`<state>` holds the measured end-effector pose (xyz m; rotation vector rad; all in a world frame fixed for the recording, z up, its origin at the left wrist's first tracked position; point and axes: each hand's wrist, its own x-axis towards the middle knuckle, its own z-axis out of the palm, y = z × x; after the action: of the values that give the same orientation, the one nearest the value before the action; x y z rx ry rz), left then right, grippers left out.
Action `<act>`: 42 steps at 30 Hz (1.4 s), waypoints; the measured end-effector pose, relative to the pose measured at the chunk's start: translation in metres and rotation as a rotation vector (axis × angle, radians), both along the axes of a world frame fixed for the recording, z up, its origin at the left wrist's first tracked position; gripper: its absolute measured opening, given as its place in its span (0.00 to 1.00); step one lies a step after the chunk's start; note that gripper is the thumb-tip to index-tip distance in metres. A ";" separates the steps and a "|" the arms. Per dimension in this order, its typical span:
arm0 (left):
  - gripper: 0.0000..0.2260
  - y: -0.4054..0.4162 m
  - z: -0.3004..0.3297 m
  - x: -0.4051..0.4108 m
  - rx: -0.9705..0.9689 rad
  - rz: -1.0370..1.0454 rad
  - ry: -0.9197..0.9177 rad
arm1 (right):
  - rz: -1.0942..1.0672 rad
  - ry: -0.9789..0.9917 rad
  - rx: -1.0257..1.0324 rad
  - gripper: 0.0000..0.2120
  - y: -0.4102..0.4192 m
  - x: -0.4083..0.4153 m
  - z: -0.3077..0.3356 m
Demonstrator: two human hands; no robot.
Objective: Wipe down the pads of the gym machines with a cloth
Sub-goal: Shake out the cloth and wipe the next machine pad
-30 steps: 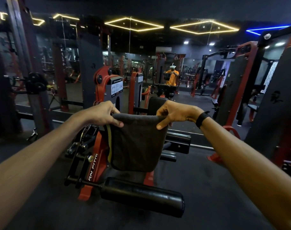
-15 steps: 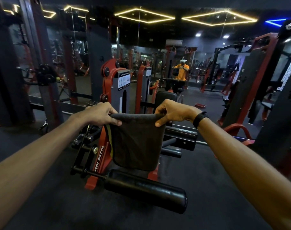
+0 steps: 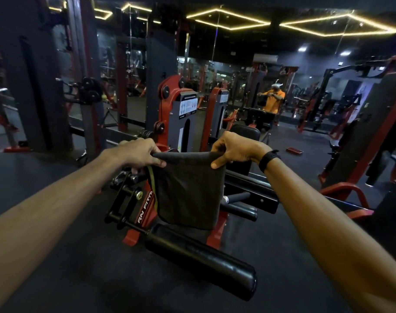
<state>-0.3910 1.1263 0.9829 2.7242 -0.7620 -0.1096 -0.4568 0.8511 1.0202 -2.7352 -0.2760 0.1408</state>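
A dark grey cloth (image 3: pixel 188 190) hangs flat in front of me, held up by its top edge. My left hand (image 3: pixel 139 154) pinches its top left corner and my right hand (image 3: pixel 234 149) pinches its top right corner. Below the cloth lies a long black roller pad (image 3: pixel 199 256) of a red and black gym machine (image 3: pixel 145 206). A black seat pad (image 3: pixel 245 132) of that machine shows behind my right hand. The cloth hides the middle of the machine.
Red and grey weight-stack towers (image 3: pixel 185 114) stand behind the machine. More machines stand at the left (image 3: pixel 88 93) and right (image 3: pixel 373 136). A mirror wall at the back shows a person in an orange shirt (image 3: pixel 272 100). Dark floor (image 3: pixel 68 279) lies on both sides of the roller pad.
The view has shifted a little, so the machine and the mirror appear farther right. Both hands keep holding the cloth spread at the same height.
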 end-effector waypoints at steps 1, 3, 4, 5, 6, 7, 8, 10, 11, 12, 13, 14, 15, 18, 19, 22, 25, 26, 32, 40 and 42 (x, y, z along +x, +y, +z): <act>0.07 0.004 -0.002 -0.001 0.022 0.021 -0.008 | 0.013 0.007 -0.004 0.06 0.005 0.005 -0.003; 0.08 0.020 -0.007 -0.001 0.027 0.073 0.019 | 0.052 0.004 0.001 0.04 0.017 0.016 -0.010; 0.08 0.029 -0.010 -0.001 0.019 0.098 0.032 | 0.071 -0.014 0.001 0.05 0.024 0.021 -0.014; 0.08 0.039 -0.013 -0.001 0.017 0.118 0.036 | 0.085 -0.033 0.000 0.06 0.031 0.027 -0.017; 0.08 0.048 -0.015 -0.002 0.016 0.141 0.028 | 0.101 -0.045 -0.002 0.06 0.038 0.031 -0.021; 0.09 0.060 -0.016 -0.004 0.016 0.167 0.015 | 0.121 -0.050 0.007 0.06 0.048 0.037 -0.024; 0.09 0.066 -0.016 -0.007 0.020 0.181 -0.006 | 0.137 -0.056 0.021 0.06 0.054 0.040 -0.025; 0.08 0.091 -0.017 -0.015 0.015 0.223 -0.030 | 0.194 -0.054 0.045 0.08 0.077 0.049 -0.029; 0.08 0.105 -0.017 -0.019 -0.001 0.246 -0.025 | 0.226 -0.054 0.050 0.09 0.090 0.053 -0.031; 0.08 0.120 -0.019 -0.023 -0.022 0.271 -0.019 | 0.246 -0.045 0.054 0.08 0.104 0.056 -0.032; 0.08 0.132 -0.020 -0.027 -0.044 0.296 -0.020 | 0.270 -0.043 0.055 0.06 0.116 0.058 -0.032; 0.09 0.153 -0.023 -0.034 -0.063 0.326 -0.024 | 0.306 -0.036 0.048 0.06 0.136 0.061 -0.034; 0.10 0.162 -0.024 -0.036 -0.074 0.334 -0.036 | 0.322 -0.045 0.039 0.07 0.146 0.062 -0.035; 0.12 0.205 -0.033 -0.050 -0.090 0.393 -0.067 | 0.385 -0.024 0.019 0.06 0.190 0.066 -0.035; 0.12 0.222 -0.037 -0.056 -0.098 0.417 -0.074 | 0.415 -0.022 0.010 0.06 0.208 0.066 -0.034; 0.13 0.272 -0.044 -0.079 -0.103 0.480 -0.068 | 0.480 -0.038 -0.011 0.06 0.265 0.066 -0.030; 0.09 0.334 -0.045 -0.110 -0.136 0.549 -0.020 | 0.586 -0.055 -0.042 0.07 0.333 0.062 -0.028; 0.08 0.367 -0.045 -0.130 -0.152 0.594 -0.008 | 0.639 -0.056 -0.065 0.08 0.372 0.060 -0.029; 0.09 0.484 -0.059 -0.208 -0.225 0.723 0.178 | 0.871 -0.063 -0.081 0.07 0.517 0.034 -0.037; 0.09 0.620 -0.063 -0.357 -0.251 1.150 0.126 | 1.233 -0.062 -0.010 0.06 0.732 -0.038 -0.054; 0.08 0.653 -0.067 -0.403 -0.274 1.264 0.072 | 1.351 -0.049 0.011 0.06 0.790 -0.069 -0.059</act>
<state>-0.7936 1.7789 0.9160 2.4014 0.9346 0.1675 -0.5263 1.6410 0.9611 -2.0409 -2.0159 0.4015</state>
